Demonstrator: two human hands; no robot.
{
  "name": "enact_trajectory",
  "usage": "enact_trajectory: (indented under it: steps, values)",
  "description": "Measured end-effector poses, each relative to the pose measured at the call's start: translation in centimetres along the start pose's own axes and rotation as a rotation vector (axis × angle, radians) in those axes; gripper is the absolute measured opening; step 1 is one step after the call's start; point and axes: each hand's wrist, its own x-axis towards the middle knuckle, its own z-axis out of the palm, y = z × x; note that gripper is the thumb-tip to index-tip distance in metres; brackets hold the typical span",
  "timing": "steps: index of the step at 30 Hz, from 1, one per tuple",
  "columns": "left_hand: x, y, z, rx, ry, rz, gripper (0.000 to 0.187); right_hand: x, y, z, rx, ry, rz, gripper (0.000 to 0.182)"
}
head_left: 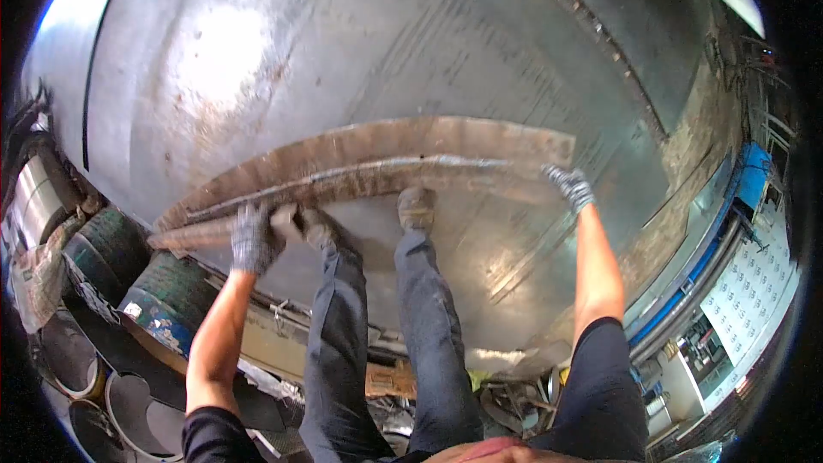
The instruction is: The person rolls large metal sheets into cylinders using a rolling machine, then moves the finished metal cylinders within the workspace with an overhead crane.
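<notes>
Left hand (254, 238) gripping plate's (386, 163) lower-left end, right hand (569, 186) gripping its right end, plate spanning mid-frame between them

Gloved left hand (253, 238), right hand (569, 186) grip curved rusty metal strip (377, 167) over steel sheet (343, 43).

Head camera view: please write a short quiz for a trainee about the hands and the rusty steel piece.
1. True or false: both hands wear knit gloves.
2. Which hand grips the curved rusty steel strip near its low end? A left, B right
3. Fill in: the feet stand on a large ___ metal sheet.

Key: 1 true. 2 A. 3 galvanised (shiny grey).
</notes>
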Motion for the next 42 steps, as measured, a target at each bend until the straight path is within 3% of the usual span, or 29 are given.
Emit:
enact_trajectory:
  steps: [2, 4, 5, 7, 10, 16, 18, 19, 20, 23, 26, 27, 30, 33, 36, 37, 39, 40, 41, 42]
  values:
    - [-5.7, 1.0, -3.8, -0.114, -0.036, -0.013, 0.058, 0.4, 1.6, 0.2, -0.068, 0.048, -0.067, 0.036]
    - [-11.0, 1.1, -6.2, -0.067, -0.07, -0.018, 0.055, -6.3, -8.4, 0.1, -0.038, 0.16, -0.061, 0.033]
    - [-13.5, 1.9, -7.8, -0.076, 0.007, -0.009, 0.053, -8.9, -11.3, -0.5, -0.022, 0.213, -0.052, 0.032]
    - [-17.0, 3.6, -11.0, -0.13, 0.084, 0.018, 0.051, -8.2, -9.8, -1.1, -0.18, 0.225, -0.235, 0.041]
    - [-20.5, 7.3, -16.2, -0.201, 0.145, -0.052, 0.049, -19.2, -19.4, -2.2, 0.032, 0.263, -0.281, 0.046]
    - [-27.4, 12.6, -24.0, -0.248, 0.395, -0.009, 0.063, -33.0, -21.4, -8.8, -0.026, 0.397, -0.402, 0.05]
    - [-29.9, 10.9, -20.9, -0.762, 0.362, -0.217, 0.064, -38.4, -19.0, -12.5, 0.068, 0.401, -0.499, 0.051]
    - [-32.0, 16.9, -27.2, -0.357, 0.435, -0.06, 0.056, -41.5, -17.8, -14.5, 0.007, 0.493, -0.431, 0.05]
    - [-33.6, 17.9, -28.0, -0.388, 0.407, -0.026, 0.056, -44.8, -16.4, -16.3, -0.045, 0.587, -0.357, 0.049]
    - [-38.3, 21.2, -29.8, -0.514, 0.398, 0.099, 0.055, -55.6, -11.7, -19.5, 0.021, 0.72, -0.394, 0.044]
    - [-44.7, 25.2, -30.1, -0.475, 0.525, 0.258, 0.055, -65.3, -4.7, -20.7, 0.136, 0.8, -0.401, 0.039]
    - [-46.4, 26.0, -29.4, -0.485, 0.563, 0.279, 0.055, -69.9, -3.9, -20.3, 0.064, 0.87, -0.301, 0.037]
    - [-51.4, 26.8, -30.0, -0.48, 0.595, 0.246, 0.057, -73.5, 4.6, -20.6, 0.242, 0.924, -0.455, 0.041]
    - [-55.3, 29.9, -31.5, -0.395, 0.574, 0.186, 0.059, -77.9, 12.8, -23.3, 0.112, 1.009, -0.393, 0.04]
    - [-54.8, 28.2, -29.9, -0.64, 0.575, 0.061, 0.069, -80.5, 20.1, -26.7, -0.137, 1.14, -0.41, 0.045]
    - [-54.8, 28.6, -29.6, -0.492, 0.672, 0.103, 0.071, -81.4, 22.0, -27.7, -0.194, 1.178, -0.435, 0.048]
    - [-53.2, 28.2, -27.6, -0.271, 0.781, 0.17, 0.074, -84.7, 26.4, -29.3, 0.527, 0.882, -0.718, 0.043]
    - [-53.7, 30.1, -27.6, -0.528, 0.721, 0.175, 0.071, -87.7, 27.6, -30.1, 0.026, 1.057, -0.516, 0.044]
    - [-54.3, 32.8, -27.9, -0.541, 0.717, 0.181, 0.07, -90.6, 28.8, -30.8, -0.465, 1.214, -0.273, 0.046]
    - [-54.4, 36.1, -27.7, -0.563, 0.719, 0.185, 0.069, -91.4, 33.0, -33.2, -0.527, 1.09, -0.088, 0.05]
